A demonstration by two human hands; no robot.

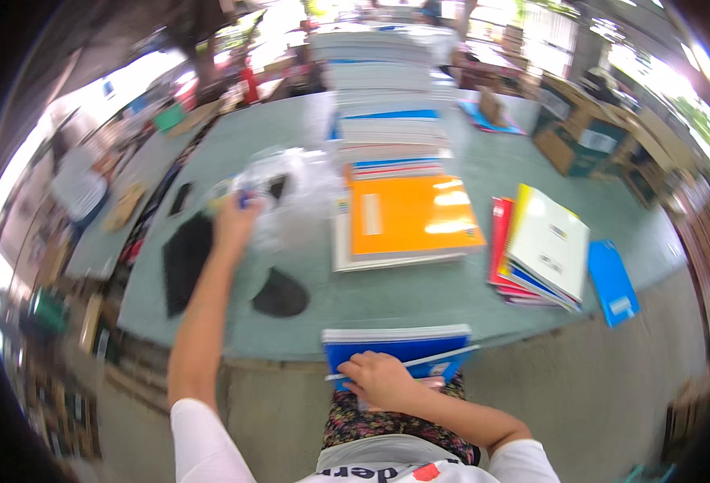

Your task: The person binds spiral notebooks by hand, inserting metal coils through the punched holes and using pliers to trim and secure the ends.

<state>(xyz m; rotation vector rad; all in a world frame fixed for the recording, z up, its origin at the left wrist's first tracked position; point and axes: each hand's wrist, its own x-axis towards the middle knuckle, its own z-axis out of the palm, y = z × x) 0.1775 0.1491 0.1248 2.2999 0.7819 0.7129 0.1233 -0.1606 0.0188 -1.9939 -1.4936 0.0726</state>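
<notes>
My right hand (383, 380) grips a blue spiral notebook (403, 346) at the table's near edge, over my lap. A white strip crosses the notebook's lower part, and the fingers curl over it. Out to the left, my left arm stretches across the table. The fingers of my left hand (235, 219) are closed, with a small blue thing (247, 196) at their tips, too blurred to name. Right beside that hand lies a crumpled clear plastic bag (302, 193). A black flat piece (187, 262) lies under the left forearm, and a black rounded cloth piece (281, 293) lies nearer.
A tall stack of books (387, 88) stands mid-table, with an orange notebook (411, 216) in front. To the right are a pile of spiral notebooks (548, 245) and a blue notebook (612, 282) overhanging the edge. Cardboard boxes (584, 125) stand at the far right.
</notes>
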